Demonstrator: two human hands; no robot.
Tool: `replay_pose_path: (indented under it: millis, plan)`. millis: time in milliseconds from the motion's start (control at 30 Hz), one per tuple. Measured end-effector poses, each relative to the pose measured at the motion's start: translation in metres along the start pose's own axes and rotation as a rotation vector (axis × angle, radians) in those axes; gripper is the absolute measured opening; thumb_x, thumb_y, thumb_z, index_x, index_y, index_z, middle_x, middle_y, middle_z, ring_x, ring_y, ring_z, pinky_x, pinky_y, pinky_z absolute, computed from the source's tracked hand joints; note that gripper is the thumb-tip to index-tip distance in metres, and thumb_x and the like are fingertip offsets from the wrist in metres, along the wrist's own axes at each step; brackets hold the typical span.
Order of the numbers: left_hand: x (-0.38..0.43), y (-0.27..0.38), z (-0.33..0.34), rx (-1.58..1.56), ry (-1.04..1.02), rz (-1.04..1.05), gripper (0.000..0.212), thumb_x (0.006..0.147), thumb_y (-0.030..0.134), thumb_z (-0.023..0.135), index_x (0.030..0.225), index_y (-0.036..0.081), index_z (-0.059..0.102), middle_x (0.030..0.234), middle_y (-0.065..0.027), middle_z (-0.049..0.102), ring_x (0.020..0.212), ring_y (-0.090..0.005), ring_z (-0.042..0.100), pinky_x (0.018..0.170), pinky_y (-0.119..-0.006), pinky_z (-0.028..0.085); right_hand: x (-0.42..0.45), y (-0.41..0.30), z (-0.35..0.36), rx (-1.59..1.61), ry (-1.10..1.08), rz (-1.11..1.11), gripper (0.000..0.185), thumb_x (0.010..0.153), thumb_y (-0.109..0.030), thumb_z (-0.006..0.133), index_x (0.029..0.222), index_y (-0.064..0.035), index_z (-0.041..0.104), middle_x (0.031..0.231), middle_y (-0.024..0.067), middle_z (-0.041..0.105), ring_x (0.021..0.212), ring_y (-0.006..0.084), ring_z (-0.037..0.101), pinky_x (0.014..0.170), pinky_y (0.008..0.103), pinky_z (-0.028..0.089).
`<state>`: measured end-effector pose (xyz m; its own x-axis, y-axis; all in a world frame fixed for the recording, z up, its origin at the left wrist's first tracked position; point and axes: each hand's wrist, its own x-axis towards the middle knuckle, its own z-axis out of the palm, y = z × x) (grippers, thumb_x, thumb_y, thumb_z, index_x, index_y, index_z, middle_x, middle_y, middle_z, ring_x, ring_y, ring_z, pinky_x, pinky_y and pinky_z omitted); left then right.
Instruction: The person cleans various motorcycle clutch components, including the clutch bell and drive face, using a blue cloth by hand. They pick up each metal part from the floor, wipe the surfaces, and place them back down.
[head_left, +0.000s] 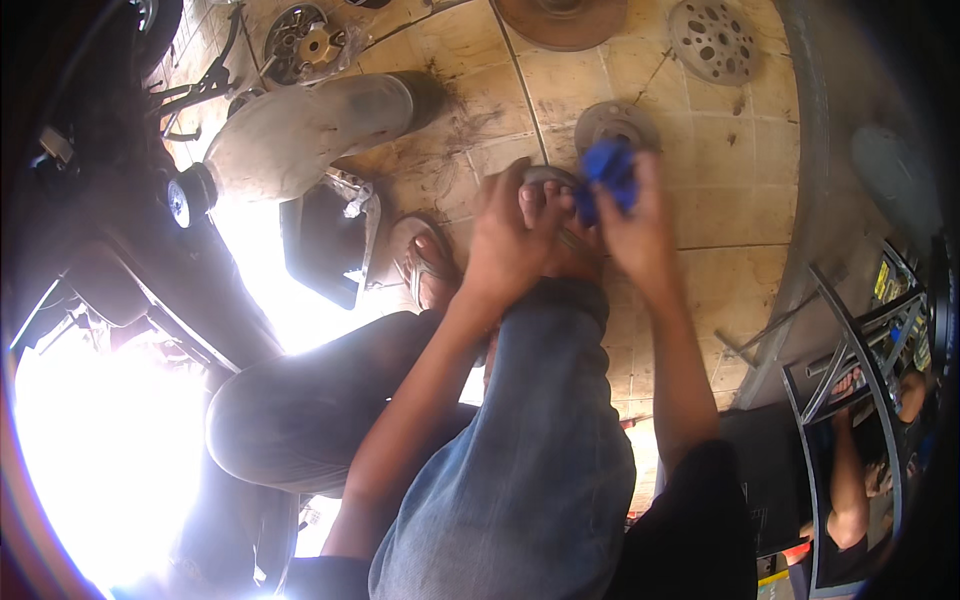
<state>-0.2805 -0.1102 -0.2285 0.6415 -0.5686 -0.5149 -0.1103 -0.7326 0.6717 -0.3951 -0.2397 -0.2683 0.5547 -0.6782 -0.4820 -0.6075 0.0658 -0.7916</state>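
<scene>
A crumpled blue cloth (609, 174) is pinched in my right hand (637, 232), which is blurred by motion. My left hand (510, 232) bends over the toes of my right foot, close to the cloth. A grey rounded edge (550, 175) shows at its fingertips. Whether that edge is a metal part in the hand or the tip of my sandal, I cannot tell. Just beyond the cloth, a grey metal disc (611, 120) with holes and a raised hub lies on the tiled floor (735, 195), partly covered by the cloth.
A perforated metal disc (712, 41) and a brown round metal part (562, 19) lie farther off. Upper left are a clutch-like assembly (300, 45) and a large pale tapered casing (315, 127). On the right stands a dark metal frame (855, 337), with another person's arm (847, 480) behind it.
</scene>
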Motion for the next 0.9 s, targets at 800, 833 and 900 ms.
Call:
replay_pose_path:
  millis: [800, 833, 900]
  plan:
    - [0.060, -0.006, 0.054, 0.294, 0.209, 0.193, 0.046, 0.086, 0.028, 0.070, 0.127, 0.007, 0.065, 0.113, -0.0162, 0.064, 0.109, -0.0358, 0.059, 0.096, -0.048, 0.043, -0.020, 0.011, -0.081, -0.743, -0.208, -0.082, 0.028, 0.076, -0.018, 0.077, 0.101, -0.0074, 0.075, 0.102, 0.0186, 0.067, 0.102, 0.0392, 0.062, 0.086, 0.0486, 0.050]
    - [0.065, -0.007, 0.052, 0.296, 0.243, 0.196, 0.045, 0.087, 0.029, 0.070, 0.126, 0.007, 0.066, 0.111, -0.0170, 0.065, 0.107, -0.0356, 0.061, 0.095, -0.047, 0.045, -0.015, 0.003, -0.079, -0.778, -0.267, -0.079, 0.027, 0.077, -0.019, 0.077, 0.101, -0.0066, 0.075, 0.102, 0.0190, 0.067, 0.102, 0.0395, 0.062, 0.087, 0.0492, 0.049]
    - [0.073, 0.001, 0.046, 0.042, 0.166, 0.094, 0.043, 0.088, 0.029, 0.069, 0.124, 0.005, 0.067, 0.106, -0.0179, 0.068, 0.098, -0.0341, 0.066, 0.088, -0.045, 0.050, -0.008, 0.010, -0.076, -0.713, -0.124, -0.176, 0.025, 0.079, -0.019, 0.077, 0.100, -0.0058, 0.074, 0.101, 0.0183, 0.067, 0.101, 0.0392, 0.062, 0.087, 0.0484, 0.050]
